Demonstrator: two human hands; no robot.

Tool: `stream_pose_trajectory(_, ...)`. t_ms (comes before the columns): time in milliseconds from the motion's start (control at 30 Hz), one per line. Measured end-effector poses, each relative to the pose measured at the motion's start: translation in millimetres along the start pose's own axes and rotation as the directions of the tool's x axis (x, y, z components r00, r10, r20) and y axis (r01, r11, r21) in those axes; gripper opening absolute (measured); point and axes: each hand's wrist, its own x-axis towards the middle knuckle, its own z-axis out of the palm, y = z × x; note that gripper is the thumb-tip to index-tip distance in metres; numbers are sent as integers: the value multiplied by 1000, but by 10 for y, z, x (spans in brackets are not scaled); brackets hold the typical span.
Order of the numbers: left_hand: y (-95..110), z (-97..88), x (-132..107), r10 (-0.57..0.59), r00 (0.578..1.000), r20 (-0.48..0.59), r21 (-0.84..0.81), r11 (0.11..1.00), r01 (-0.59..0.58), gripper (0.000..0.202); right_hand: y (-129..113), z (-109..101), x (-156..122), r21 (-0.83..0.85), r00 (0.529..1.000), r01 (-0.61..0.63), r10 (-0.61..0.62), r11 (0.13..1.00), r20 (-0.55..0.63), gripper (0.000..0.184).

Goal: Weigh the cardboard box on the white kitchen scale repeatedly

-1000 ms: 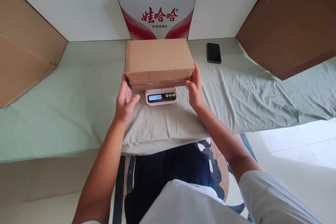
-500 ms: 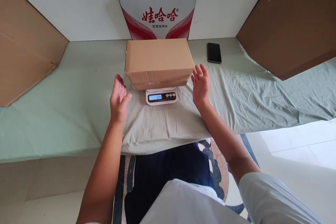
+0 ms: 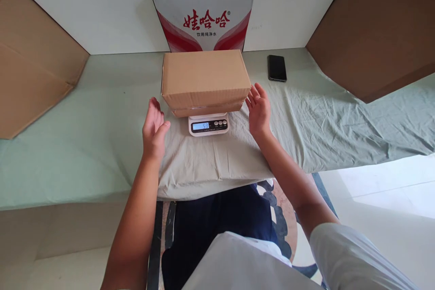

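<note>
A closed brown cardboard box (image 3: 205, 77) rests on a small white digital scale (image 3: 208, 125) whose lit display shows digits. The scale stands on a pale green sheet (image 3: 84, 145) over the table. My left hand (image 3: 154, 128) hovers open just left of the box, palm turned toward it, not touching. My right hand (image 3: 258, 110) is open beside the box's right front corner, fingers spread, a small gap from the cardboard. Neither hand holds anything.
A white and red carton with printed characters (image 3: 203, 19) stands behind the box against white panels. A black phone (image 3: 276, 68) lies to the right. Large brown cardboard sheets lean at the far left (image 3: 30, 68) and far right (image 3: 377, 27).
Both hands let go of the box's sides and drew apart; the box stays on the scale. The display's reading has changed.
</note>
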Motion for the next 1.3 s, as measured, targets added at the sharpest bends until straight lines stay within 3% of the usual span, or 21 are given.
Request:
stream_pose_trajectory(433,-61,7,-39,30,999,20,19,999,-31,94,-32,34,-16,1,1000,-19,19,1000,-2,63)
stream_pose_trajectory(767,51,130,-23,12,998,60,-12,1000,-12,105,-93,94,-61,7,1000,-30,30,1000,6,60)
stream_pose_trajectory(1300,90,140,-30,-26,998,59,-22,999,28,111,-101,95,-50,11,998,-11,11,1000,60,55)
